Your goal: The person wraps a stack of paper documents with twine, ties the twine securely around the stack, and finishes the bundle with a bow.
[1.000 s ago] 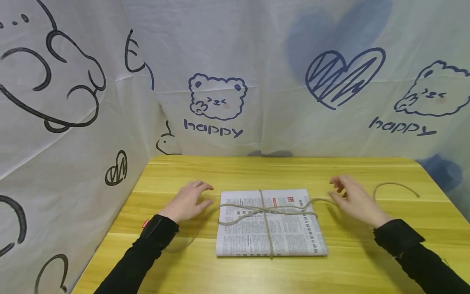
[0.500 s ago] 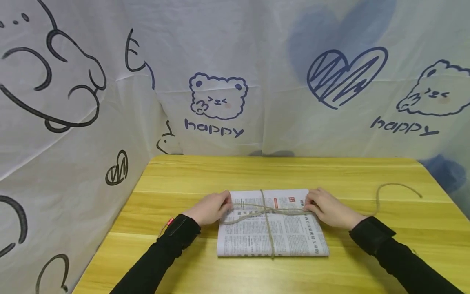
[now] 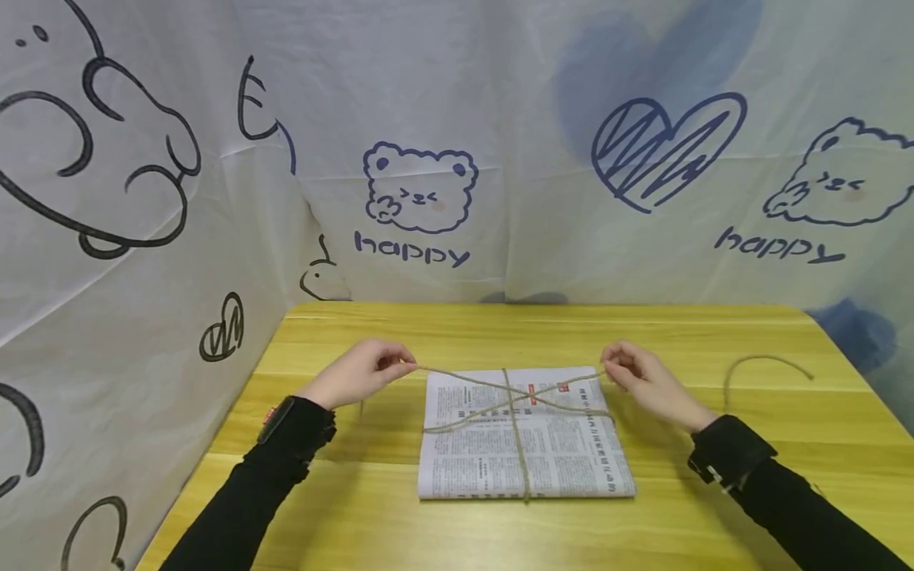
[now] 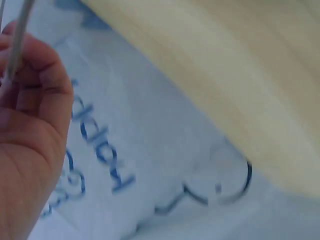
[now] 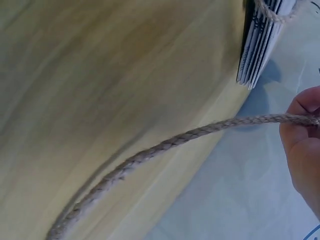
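A folded stack of newspaper [image 3: 471, 464] lies flat at the middle of the table, wrapped by a braided tan rope [image 3: 516, 432] running front to back and side to side. Two rope lengths cross over its top, right of centre. Off the stack's far left corner, my left hand [image 3: 360, 373] pinches one length between thumb and fingers, raised a little. My right hand [image 3: 653, 385] pinches the other by the far right corner. In the right wrist view the rope [image 5: 185, 137] trails from the right hand [image 5: 305, 145] down to the table.
The yellow wood-grain table [image 3: 528, 543] extends around the stack. A loose rope tail [image 3: 767, 358] curls on its right side. White cloth [image 3: 528, 103] with drawn bears and hearts hangs behind and on the left.
Both hands came in from the sides to the stack, took hold of the rope lengths, then lifted and drew them outward and away. The crossing shifted slightly farther back; the stack stayed put.
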Demonstrator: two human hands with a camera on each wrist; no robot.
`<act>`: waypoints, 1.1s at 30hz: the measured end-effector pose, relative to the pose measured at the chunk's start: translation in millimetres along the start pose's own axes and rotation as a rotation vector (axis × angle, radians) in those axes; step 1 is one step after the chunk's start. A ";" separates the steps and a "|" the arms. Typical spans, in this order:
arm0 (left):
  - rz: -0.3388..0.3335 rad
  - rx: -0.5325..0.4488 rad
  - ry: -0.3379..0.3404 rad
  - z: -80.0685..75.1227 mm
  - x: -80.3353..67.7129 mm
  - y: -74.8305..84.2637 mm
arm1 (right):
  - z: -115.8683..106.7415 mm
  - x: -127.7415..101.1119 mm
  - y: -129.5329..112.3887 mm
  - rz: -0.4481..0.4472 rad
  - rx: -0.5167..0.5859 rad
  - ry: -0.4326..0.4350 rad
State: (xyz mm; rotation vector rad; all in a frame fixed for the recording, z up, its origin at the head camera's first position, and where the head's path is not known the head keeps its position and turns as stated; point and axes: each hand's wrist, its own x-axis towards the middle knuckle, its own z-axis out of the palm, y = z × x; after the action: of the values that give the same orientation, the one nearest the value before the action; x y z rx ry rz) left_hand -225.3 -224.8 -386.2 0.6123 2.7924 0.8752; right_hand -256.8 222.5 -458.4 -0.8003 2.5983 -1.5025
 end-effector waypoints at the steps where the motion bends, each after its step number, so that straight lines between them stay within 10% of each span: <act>1: -0.008 0.027 0.000 -6.9 -3.7 -2.3 | -1.0 -0.4 -0.1 0.004 0.017 -0.004; 13: -0.038 0.184 0.091 -81.1 -48.1 -16.1 | -8.0 -5.3 3.2 0.038 0.013 0.032; 24: -0.045 0.578 0.353 -103.4 -61.4 -12.1 | -7.8 -5.1 4.5 0.038 -0.006 0.035; 28: -0.069 0.573 0.427 -105.3 -62.2 -13.7 | -8.5 -5.5 6.0 0.038 -0.003 0.028; 33: -0.093 0.318 0.485 -107.0 -56.3 -9.1 | -9.1 -7.4 7.4 0.047 -0.012 0.007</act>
State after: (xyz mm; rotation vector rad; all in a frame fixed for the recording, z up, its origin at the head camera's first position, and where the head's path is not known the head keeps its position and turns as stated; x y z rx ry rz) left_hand -205.3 -310.3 -302.6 0.3350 3.4068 0.6309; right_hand -256.0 236.0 -461.3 -0.7310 2.6141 -1.4822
